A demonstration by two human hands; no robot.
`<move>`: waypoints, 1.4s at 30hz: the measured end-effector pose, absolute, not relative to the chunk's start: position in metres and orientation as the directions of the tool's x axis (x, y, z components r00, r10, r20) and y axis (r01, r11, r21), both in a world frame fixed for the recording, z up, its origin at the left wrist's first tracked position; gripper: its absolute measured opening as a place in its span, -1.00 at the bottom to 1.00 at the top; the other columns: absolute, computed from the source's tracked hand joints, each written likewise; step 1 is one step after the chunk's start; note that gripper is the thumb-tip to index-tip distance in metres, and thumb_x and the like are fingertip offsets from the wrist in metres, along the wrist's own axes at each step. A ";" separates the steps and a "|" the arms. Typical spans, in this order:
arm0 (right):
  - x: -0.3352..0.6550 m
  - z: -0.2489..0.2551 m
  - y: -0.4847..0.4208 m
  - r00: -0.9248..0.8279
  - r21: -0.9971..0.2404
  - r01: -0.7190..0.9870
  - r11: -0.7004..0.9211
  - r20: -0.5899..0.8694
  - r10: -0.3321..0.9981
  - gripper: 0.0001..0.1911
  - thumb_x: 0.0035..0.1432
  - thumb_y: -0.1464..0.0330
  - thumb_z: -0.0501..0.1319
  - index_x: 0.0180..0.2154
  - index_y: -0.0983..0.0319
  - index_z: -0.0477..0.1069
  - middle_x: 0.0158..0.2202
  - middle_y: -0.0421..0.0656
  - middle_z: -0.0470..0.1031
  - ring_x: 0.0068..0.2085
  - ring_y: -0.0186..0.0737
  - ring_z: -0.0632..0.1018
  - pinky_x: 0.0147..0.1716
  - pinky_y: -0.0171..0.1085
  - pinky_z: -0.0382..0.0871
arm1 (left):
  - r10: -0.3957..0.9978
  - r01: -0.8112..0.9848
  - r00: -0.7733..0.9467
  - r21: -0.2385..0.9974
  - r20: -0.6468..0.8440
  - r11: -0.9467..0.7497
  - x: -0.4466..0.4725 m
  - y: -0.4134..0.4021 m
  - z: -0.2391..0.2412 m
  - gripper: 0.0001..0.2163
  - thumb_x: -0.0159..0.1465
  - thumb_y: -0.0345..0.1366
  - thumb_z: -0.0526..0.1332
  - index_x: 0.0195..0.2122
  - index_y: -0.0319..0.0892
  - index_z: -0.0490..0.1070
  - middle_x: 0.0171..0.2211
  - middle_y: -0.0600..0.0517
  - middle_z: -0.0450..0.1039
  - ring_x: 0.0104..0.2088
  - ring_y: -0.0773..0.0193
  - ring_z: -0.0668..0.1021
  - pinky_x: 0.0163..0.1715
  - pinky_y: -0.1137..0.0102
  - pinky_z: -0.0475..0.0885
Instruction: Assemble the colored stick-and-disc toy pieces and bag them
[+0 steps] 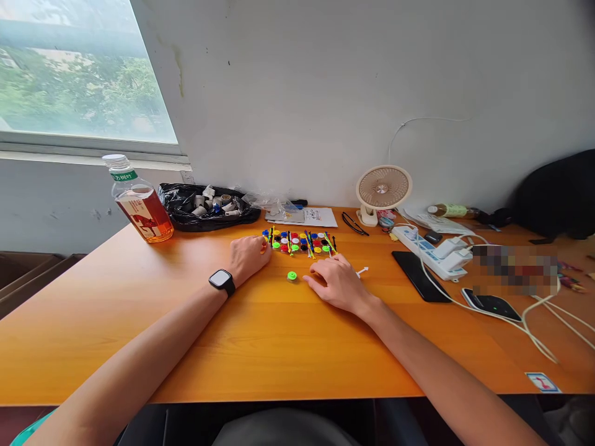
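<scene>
My left hand (pixel 250 255), with a black watch (pixel 222 282) on the wrist, rests at the left end of a row of small coloured pieces. Its fingers are curled in, and whatever they may hold is hidden. Round colourful discs (pixel 295 248) lie in lines, with thin coloured sticks (pixel 309 243) standing or lying between them. My right hand (pixel 338 282) lies open, palm down, thumb apart, just in front of the row's right end. A white arrow-tipped stick (pixel 363 271) shows beside it, partly hidden. Between the hands sits a single green round piece (pixel 292 276) on the table.
A bottle of reddish drink (pixel 146 214) and a black plastic bag (pixel 179 207) of grey and white parts stand left. Behind are papers (pixel 321 217), glasses (pixel 354 224) and a small fan (pixel 384 188). To the right are a power strip (pixel 427 254), cables and a black phone-like slab (pixel 418 277).
</scene>
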State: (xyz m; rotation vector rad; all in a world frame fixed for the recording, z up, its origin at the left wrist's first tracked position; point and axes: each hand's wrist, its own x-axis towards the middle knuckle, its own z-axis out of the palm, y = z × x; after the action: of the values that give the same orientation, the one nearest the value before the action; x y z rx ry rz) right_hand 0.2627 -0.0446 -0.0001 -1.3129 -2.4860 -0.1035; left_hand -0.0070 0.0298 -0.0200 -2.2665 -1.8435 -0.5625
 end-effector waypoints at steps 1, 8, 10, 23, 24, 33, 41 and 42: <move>0.263 0.000 -0.045 -0.522 -0.088 0.815 0.573 0.319 0.791 -0.70 0.45 0.17 0.21 -0.29 0.20 0.48 -0.31 -0.14 0.62 -0.23 -0.14 0.56 -0.04 -0.13 0.15 | 0.908 0.969 0.164 0.109 0.385 -0.221 -0.007 0.030 -0.020 -0.63 0.43 -0.05 0.09 -0.25 -0.13 0.64 -0.29 -0.15 0.69 -0.27 -0.02 0.68 -0.40 0.28 0.27; 0.263 -0.001 -0.044 -0.530 -0.081 0.812 0.578 0.313 0.788 -0.69 0.46 0.17 0.20 -0.30 0.21 0.47 -0.30 -0.12 0.63 -0.23 -0.12 0.57 -0.03 -0.14 0.14 | 0.914 0.971 0.173 0.090 0.368 -0.220 -0.007 0.032 -0.021 -0.63 0.43 -0.10 0.08 -0.27 -0.13 0.64 -0.29 -0.15 0.69 -0.30 0.00 0.68 -0.43 0.28 0.21; 0.263 -0.002 -0.044 -0.531 -0.083 0.810 0.580 0.313 0.787 -0.70 0.46 0.18 0.20 -0.30 0.21 0.47 -0.30 -0.11 0.63 -0.22 -0.12 0.57 -0.03 -0.14 0.14 | 0.911 0.973 0.159 0.098 0.380 -0.211 -0.007 0.032 -0.022 -0.63 0.44 -0.09 0.08 -0.29 -0.14 0.63 -0.31 -0.16 0.69 -0.31 0.00 0.68 -0.43 0.28 0.19; 0.265 0.003 -0.045 -0.477 -0.170 0.770 0.615 0.488 0.731 -0.77 0.41 0.28 0.26 0.03 0.21 0.50 -0.09 -0.02 0.66 -0.08 0.03 0.62 -0.02 -0.04 0.33 | 0.846 0.530 0.212 0.670 0.489 -0.520 -0.015 0.028 -0.007 -0.81 0.35 -0.17 0.23 -0.35 -0.16 0.41 -0.41 0.00 0.63 -0.42 0.28 0.61 -0.41 0.43 0.39; 0.265 0.004 -0.046 -0.458 -0.197 0.757 0.623 0.521 0.721 -0.70 0.42 0.29 0.25 0.13 0.20 0.45 -0.01 0.00 0.64 -0.01 0.05 0.62 0.01 -0.03 0.36 | 0.863 0.429 0.260 0.749 0.433 -0.505 -0.014 0.026 -0.006 -0.81 0.31 -0.18 0.27 -0.38 -0.16 0.40 -0.42 0.00 0.62 -0.42 0.28 0.61 -0.41 0.44 0.43; 0.260 0.000 -0.048 -0.418 -0.404 0.597 0.693 0.581 0.699 -0.76 0.49 0.34 0.18 0.13 0.14 0.47 -0.05 -0.08 0.66 -0.09 -0.08 0.65 -0.05 -0.13 0.47 | 0.854 0.035 0.485 0.972 0.186 -0.232 0.003 0.007 0.011 -0.77 0.11 -0.31 0.45 -0.45 -0.21 0.38 -0.42 -0.07 0.67 -0.41 0.25 0.69 -0.39 0.44 0.59; 0.254 -0.011 -0.042 -0.416 -0.477 0.525 0.705 0.578 0.702 -0.86 0.48 0.40 0.18 -0.07 0.15 0.53 -0.17 -0.10 0.61 -0.15 -0.11 0.60 -0.11 -0.17 0.44 | 0.833 0.164 0.519 0.934 0.191 -0.317 -0.005 0.007 0.015 -0.73 0.23 -0.16 0.44 -0.40 -0.25 0.47 -0.41 -0.09 0.65 -0.40 0.26 0.66 -0.35 0.42 0.56; 0.254 -0.012 -0.041 -0.413 -0.483 0.518 0.706 0.581 0.701 -0.86 0.48 0.41 0.18 -0.08 0.15 0.52 -0.17 -0.10 0.60 -0.14 -0.11 0.60 -0.11 -0.17 0.44 | 0.814 0.195 0.550 0.918 0.189 -0.345 -0.007 0.006 0.016 -0.74 0.24 -0.15 0.44 -0.36 -0.25 0.50 -0.38 -0.08 0.65 -0.37 0.26 0.66 -0.32 0.42 0.55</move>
State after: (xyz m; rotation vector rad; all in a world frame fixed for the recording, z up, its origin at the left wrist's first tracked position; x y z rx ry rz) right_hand 0.2539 -0.0414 -0.0121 -0.9257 -2.1071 0.2904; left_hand -0.0071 0.0065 0.0158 -3.4669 -1.5592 -1.5471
